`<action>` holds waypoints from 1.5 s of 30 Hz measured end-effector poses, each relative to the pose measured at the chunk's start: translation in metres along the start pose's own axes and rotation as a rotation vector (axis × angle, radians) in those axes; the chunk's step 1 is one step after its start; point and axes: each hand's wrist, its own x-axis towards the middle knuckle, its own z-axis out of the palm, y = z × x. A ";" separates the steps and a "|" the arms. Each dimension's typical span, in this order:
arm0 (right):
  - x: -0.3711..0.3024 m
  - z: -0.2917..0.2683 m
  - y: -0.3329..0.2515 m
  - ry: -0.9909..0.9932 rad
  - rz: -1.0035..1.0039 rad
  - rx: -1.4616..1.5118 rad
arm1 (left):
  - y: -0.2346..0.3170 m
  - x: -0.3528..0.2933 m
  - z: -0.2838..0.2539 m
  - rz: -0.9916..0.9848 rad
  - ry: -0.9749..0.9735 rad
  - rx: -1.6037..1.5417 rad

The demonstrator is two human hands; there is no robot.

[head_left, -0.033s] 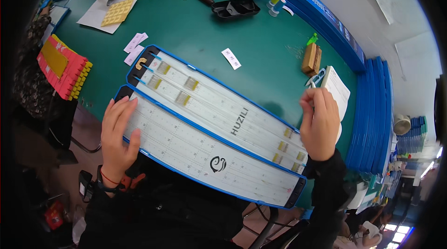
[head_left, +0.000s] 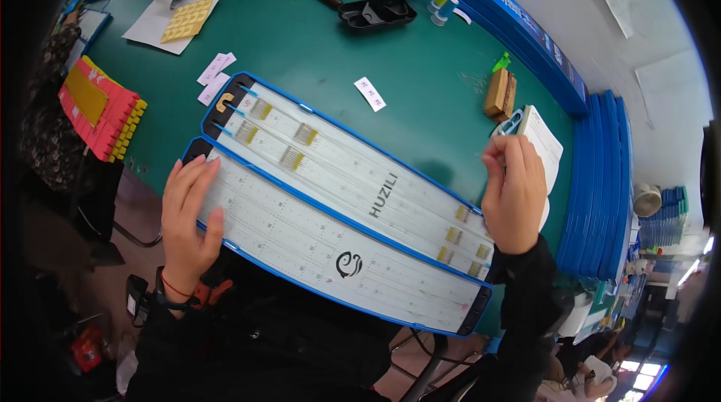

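A long, flat, hinged case [head_left: 300, 214] with blue edges and white inner panels lies open, slanting across the table. Its far half carries small bundles of thin brownish pins [head_left: 306, 134] toward both ends and blue pegs [head_left: 236, 110] at the left end. My left hand [head_left: 191, 210] rests with fingers spread on the left end of the near half. Above the right end of the far half is my right hand [head_left: 514, 188], its fingers curled and thumb and forefinger brought together. Whatever the pinch holds, if anything, is too small to make out.
Near the right hand are a wooden block [head_left: 500, 95], light-blue scissors [head_left: 509, 123] and an open notebook [head_left: 542, 143]. Stacked blue cases [head_left: 597, 184] stand farther right. A black tray [head_left: 377, 13], thread spools [head_left: 443, 4] and paper labels [head_left: 369, 94] lie beyond. Another person's patterned sleeve [head_left: 56, 94] is at left.
The whole view has shifted very slightly. Both hands keep nearly the same pose and place, and the case has not visibly moved on the table.
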 end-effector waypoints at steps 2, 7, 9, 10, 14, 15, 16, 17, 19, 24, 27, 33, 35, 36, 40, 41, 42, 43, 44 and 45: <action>0.008 0.009 0.002 0.032 -0.019 -0.018 | 0.001 -0.003 0.002 -0.010 0.004 0.015; -0.002 0.009 0.011 -0.166 0.004 -0.102 | -0.001 -0.004 0.003 -0.014 0.024 0.025; -0.012 0.007 0.022 -0.212 0.087 -0.046 | -0.001 -0.003 0.004 -0.008 0.030 0.034; -0.012 0.003 0.023 -0.229 0.107 -0.073 | -0.001 -0.002 0.005 -0.007 0.031 0.028; -0.003 0.007 0.023 -0.202 0.093 -0.034 | -0.004 -0.002 0.008 0.001 0.054 0.045; 0.002 0.010 0.021 -0.221 0.069 0.013 | -0.005 -0.003 0.009 0.001 0.065 0.050; 0.006 0.014 0.019 -0.239 0.045 0.059 | -0.006 -0.003 0.009 0.005 0.065 0.050; 0.009 0.017 0.016 -0.235 0.047 0.059 | -0.007 -0.004 0.010 0.000 0.071 0.054; 0.015 0.027 0.011 -0.259 -0.035 0.062 | -0.008 -0.005 0.009 -0.007 0.077 0.073; 0.011 0.033 0.011 -0.278 -0.083 0.042 | -0.004 -0.005 0.009 0.008 0.095 0.083; -0.001 0.012 0.006 -0.189 -0.051 0.013 | -0.003 -0.006 0.011 -0.002 0.111 0.058; -0.048 -0.064 -0.055 -0.210 0.104 -0.111 | -0.001 -0.001 0.008 0.018 0.098 0.053; -0.063 -0.064 -0.072 -0.295 0.149 -0.044 | -0.002 -0.001 0.011 0.007 0.079 0.034; -0.072 -0.064 -0.074 -0.334 0.191 0.018 | 0.001 -0.001 0.009 -0.015 0.086 0.012; -0.095 -0.056 -0.078 -0.446 0.228 0.015 | 0.052 0.002 -0.003 0.086 -0.017 -0.101; -0.101 -0.053 -0.079 -0.476 0.231 -0.060 | 0.066 0.001 0.011 0.162 -0.068 -0.255; -0.103 -0.048 -0.077 -0.486 0.245 -0.066 | 0.084 0.003 0.017 0.220 -0.168 -0.352; -0.105 -0.044 -0.074 -0.461 0.223 -0.076 | 0.101 0.006 0.022 0.270 -0.283 -0.394; -0.106 -0.045 -0.074 -0.431 0.199 -0.090 | 0.118 0.009 0.028 0.306 -0.368 -0.440; -0.108 -0.046 -0.075 -0.425 0.202 -0.090 | 0.128 0.006 0.034 0.312 -0.368 -0.437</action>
